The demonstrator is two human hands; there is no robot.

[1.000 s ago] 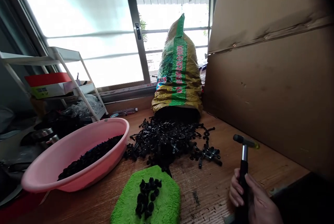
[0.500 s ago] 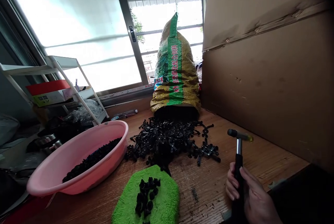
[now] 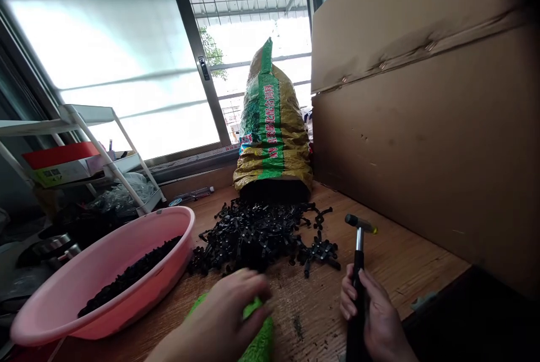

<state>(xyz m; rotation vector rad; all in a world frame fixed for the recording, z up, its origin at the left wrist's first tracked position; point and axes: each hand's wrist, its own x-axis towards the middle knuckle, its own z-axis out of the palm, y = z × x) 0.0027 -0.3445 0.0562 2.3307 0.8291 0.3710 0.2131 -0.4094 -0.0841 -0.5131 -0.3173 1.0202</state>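
My right hand is wrapped around the black handle of a small mallet. The mallet stands upright, its head with one black end and one yellow end on top. Over a green cloth pad passes my left hand, slightly blurred. Its thumb and curled forefinger are apart, and nothing shows between them. The small black parts on the pad are hidden behind this hand. Just beyond it lies a heap of black jointed plastic pieces, spilling from the mouth of a woven sack.
A pink basin holding many black parts stands at the left. Behind it is a white shelf rack with boxes and plastic bags. A large cardboard box walls off the right side. The wooden table ends at a dark edge lower right.
My left hand has come into view from below, over the green pad, covering the black parts there. My right hand still grips the mallet. The whole view has shifted a little.
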